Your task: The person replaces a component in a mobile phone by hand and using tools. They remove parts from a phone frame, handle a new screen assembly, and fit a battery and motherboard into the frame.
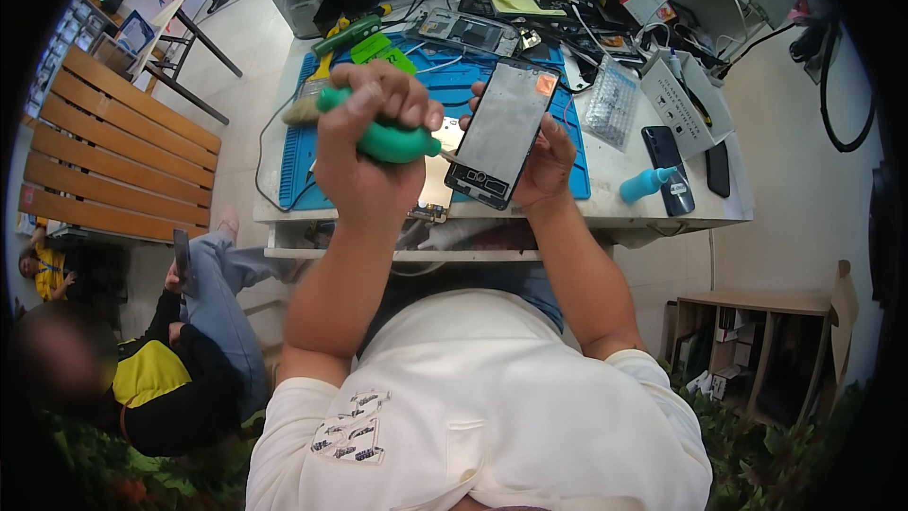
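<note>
While the left hand (355, 156) is clamped around a rounded green tool (399, 142), its fingers curled over the body, the tool's thin tip points toward the right hand, at the near left corner of a phone frame (501, 123); whether the tip touches the frame cannot be told. The right hand (546, 166) grips that frame, thumb along one long edge and fingertips showing at the other, so that its grey panel is tilted up, with an orange sticker (546, 85) at the far end. Below and between both hands lies a gold-coloured part (435, 194), partly hidden, and under them spreads a blue mat (575, 175).

Just left of the left hand is a brush (303, 110); beyond that hand lie a green-handled tool (348, 36) and a bright green piece (382, 51). Beyond the right hand rests an opened device (463, 31). To the right of the right hand are bubble wrap (610, 103), a light blue bottle (645, 186) leaning by a dark phone (662, 145), a second dark phone (718, 171) and a white box (676, 114).
</note>
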Action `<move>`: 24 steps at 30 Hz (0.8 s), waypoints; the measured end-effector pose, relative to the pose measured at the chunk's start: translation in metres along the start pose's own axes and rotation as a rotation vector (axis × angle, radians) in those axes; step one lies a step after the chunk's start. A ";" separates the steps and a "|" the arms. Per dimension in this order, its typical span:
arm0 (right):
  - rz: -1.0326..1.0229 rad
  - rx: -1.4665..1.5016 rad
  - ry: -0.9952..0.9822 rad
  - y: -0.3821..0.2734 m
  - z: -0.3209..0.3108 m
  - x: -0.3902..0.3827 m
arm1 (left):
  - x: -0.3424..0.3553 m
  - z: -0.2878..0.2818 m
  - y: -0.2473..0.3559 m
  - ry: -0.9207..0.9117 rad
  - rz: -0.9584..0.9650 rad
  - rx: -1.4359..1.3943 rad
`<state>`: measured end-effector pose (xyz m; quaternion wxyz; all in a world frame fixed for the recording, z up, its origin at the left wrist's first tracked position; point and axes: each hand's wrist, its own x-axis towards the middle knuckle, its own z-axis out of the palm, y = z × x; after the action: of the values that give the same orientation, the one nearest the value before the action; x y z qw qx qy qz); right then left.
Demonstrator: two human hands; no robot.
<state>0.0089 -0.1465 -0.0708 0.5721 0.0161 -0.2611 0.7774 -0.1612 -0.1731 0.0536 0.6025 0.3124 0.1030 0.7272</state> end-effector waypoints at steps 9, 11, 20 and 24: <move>0.003 0.004 0.007 0.000 0.000 -0.007 | 0.004 -0.011 -0.003 -0.398 -0.108 -0.139; 0.028 0.021 -0.017 0.001 0.003 -0.009 | 0.002 0.013 -0.011 -0.327 -0.027 -0.071; 0.133 0.105 -0.059 0.006 0.005 -0.012 | 0.086 0.044 -0.038 -0.479 0.001 -0.003; 0.109 0.065 -0.027 0.008 0.014 -0.014 | 0.094 0.048 -0.047 -0.511 -0.005 0.133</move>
<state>0.0028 -0.1660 -0.0660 0.5244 0.0309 -0.2436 0.8153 -0.1025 -0.0833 0.0975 0.5890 0.5247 -0.0042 0.6146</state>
